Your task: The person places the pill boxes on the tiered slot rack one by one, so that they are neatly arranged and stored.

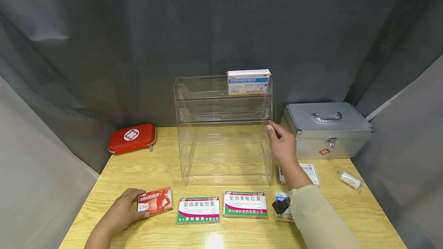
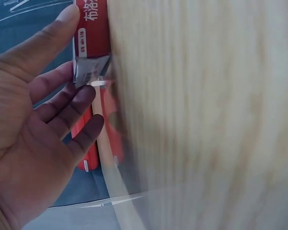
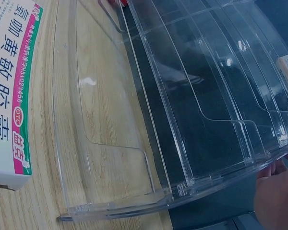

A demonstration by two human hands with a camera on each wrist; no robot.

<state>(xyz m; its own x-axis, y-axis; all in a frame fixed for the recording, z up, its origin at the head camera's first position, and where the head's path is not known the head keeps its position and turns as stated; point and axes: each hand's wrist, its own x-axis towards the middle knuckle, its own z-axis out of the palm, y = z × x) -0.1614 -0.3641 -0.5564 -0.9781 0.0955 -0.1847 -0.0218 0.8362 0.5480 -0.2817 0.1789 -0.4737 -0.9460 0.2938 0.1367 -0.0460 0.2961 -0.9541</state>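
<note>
With thumb and fingers on opposite sides, my left hand [image 1: 119, 211] grips one end of a red medicine box [image 1: 156, 201] at the table's front left. The left wrist view shows the thumb along the box [image 2: 92, 33] and the other fingers loosely bent. My right hand [image 1: 284, 147] pinches the right side edge of a clear acrylic display rack [image 1: 226, 180], about halfway up; in the right wrist view this hand [image 3: 277, 191] is partly cut off. A white and blue medicine box [image 1: 248, 83] stands in the rack's top tier, at its right end.
Two green and white medicine boxes, one left [image 1: 198, 210] and one right [image 1: 245, 205], lie before the rack. Two more lie partly under the right arm. Behind are a red first-aid pouch [image 1: 133, 138] and a silver case [image 1: 327, 130]; a white roll [image 1: 349, 180] lies far right.
</note>
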